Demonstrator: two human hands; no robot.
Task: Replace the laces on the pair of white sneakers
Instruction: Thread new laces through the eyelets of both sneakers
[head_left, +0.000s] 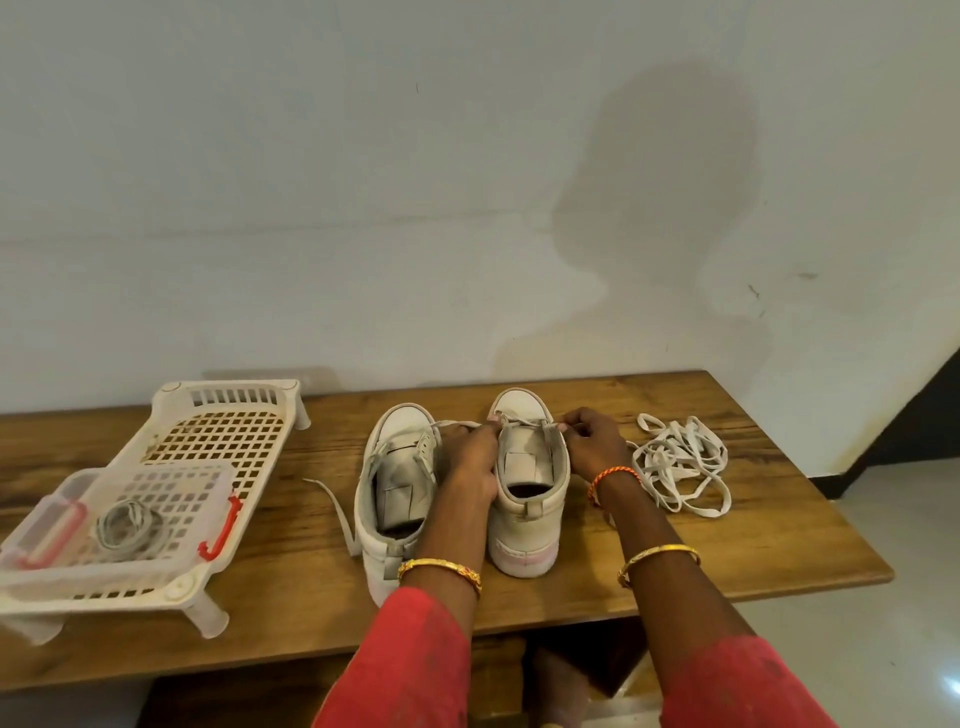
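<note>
Right sneaker (527, 483): stands at table centre, heel toward the person, toe at 12 o'clock; likely turned so because the eyelet rows then run straight away from the hands.
Left hand (470, 462): wrapped round the right sneaker's inner side, fingertips up at the front eyelets, pinching what looks like a lace end; it also seems to steady the shoe.
Right hand (592, 441): at the sneaker's 3 o'clock side, thumb and forefinger nipped on the lace (524, 422) near the front eyelet. The two hands sit on either side of the shoe, apart.
Lace run: only one short span shows across the front eyelets; I judge lacing barely begun here, or the old lace nearly out. Cannot tell which.
Left sneaker (397, 483): just beside its mate at 9 o'clock, one lace tail (337, 512) trailing onto the table (727, 519).
Loose laces (680, 467): tangled heap at 3 o'clock of the shoes, near the right hand, handy for reaching.
Tray (171, 467): white slotted rack at 9 o'clock, well apart, holding a clear clip-lid box (119, 514) with a coiled lace (130, 525) inside; kept out of the working space.
</note>
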